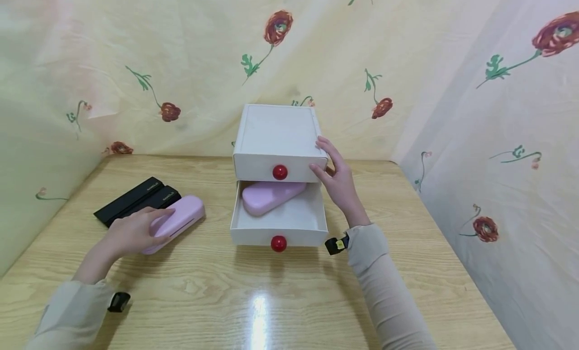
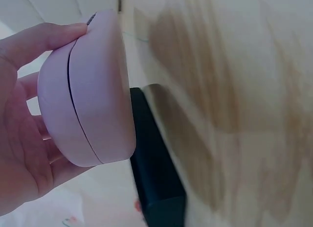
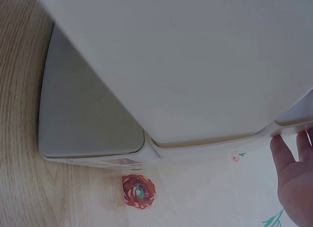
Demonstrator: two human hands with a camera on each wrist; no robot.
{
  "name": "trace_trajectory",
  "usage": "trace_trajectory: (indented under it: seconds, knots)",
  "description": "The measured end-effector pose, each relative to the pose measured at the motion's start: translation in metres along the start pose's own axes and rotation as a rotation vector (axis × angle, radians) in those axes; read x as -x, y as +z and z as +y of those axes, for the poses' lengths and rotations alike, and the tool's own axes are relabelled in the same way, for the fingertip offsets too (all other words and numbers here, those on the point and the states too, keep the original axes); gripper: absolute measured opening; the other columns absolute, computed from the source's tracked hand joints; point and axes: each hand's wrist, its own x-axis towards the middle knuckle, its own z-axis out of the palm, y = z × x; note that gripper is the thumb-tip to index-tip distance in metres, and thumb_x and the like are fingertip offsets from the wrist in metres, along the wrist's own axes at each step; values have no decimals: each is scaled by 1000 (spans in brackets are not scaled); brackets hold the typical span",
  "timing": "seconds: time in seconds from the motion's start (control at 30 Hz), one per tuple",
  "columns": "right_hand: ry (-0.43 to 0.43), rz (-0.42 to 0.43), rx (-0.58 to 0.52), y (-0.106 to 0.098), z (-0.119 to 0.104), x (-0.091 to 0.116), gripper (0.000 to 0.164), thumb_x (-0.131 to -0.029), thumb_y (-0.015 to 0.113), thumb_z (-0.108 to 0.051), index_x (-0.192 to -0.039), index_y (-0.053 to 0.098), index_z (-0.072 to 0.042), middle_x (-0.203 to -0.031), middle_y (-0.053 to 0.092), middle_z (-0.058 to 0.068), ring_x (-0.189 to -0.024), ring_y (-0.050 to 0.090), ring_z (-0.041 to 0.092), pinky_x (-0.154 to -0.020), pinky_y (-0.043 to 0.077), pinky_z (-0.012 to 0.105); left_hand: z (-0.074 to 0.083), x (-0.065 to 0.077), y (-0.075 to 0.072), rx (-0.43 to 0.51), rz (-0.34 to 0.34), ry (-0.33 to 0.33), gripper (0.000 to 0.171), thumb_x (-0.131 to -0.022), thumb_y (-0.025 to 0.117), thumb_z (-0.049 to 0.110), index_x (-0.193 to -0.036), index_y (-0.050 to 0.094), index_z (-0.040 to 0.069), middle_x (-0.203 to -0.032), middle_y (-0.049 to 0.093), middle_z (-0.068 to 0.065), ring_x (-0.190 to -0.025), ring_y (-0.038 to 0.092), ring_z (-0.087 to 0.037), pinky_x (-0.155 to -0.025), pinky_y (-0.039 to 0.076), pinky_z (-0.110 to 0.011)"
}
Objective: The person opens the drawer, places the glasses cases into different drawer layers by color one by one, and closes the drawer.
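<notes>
My left hand (image 1: 132,230) grips a lilac glasses case (image 1: 183,216), thumb on one side and fingers on the other. The case's seam is closed, as the left wrist view shows. Toward the right, a small white drawer unit (image 1: 280,128) with red knobs stands on the table. Its lower drawer (image 1: 298,216) is pulled out, and a second lilac case (image 1: 267,196) lies inside, its back end hidden beneath the upper drawer. My right hand (image 1: 339,184) rests on the unit's upper right edge, thumb at the front and fingers toward the top and side.
Two long black boxes (image 1: 137,199) with small gold lettering lie side by side just beyond my left hand. The wood-grain table (image 1: 203,299) meets a flower-patterned cloth (image 1: 199,78) at the back and sides. The drawer unit stands close to the back cloth.
</notes>
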Motion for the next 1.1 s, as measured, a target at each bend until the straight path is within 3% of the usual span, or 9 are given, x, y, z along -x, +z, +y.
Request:
trace_trajectory:
  seconds: [0.43, 0.77, 1.1]
  knots:
    - [-20, 0, 5, 0, -2, 1, 53, -95, 60, -10, -144, 42, -3, -159, 30, 9, -149, 23, 26, -110, 37, 57, 31, 17, -33, -29, 147, 100, 60, -82, 74, 40, -134, 58, 15, -131, 60, -19, -107, 62, -34, -60, 45, -38]
    - [-16, 7, 10, 0, -4, 1, 53, -96, 60, -10, -145, 41, -4, -159, 29, 9, -149, 23, 26, -111, 36, 58, 49, 27, -52, -64, 248, 171, 59, -78, 77, 38, -131, 61, 19, -129, 62, -17, -111, 61, -38, -62, 50, -49]
    - [2, 5, 16, 0, 3, -1, 53, -96, 60, -15, -145, 42, -9, -159, 30, 3, -149, 23, 21, -112, 35, 56, 57, 34, -60, -43, 321, 253, 60, -73, 81, 33, -130, 63, 21, -125, 65, -11, -101, 65, -29, -59, 45, -33]
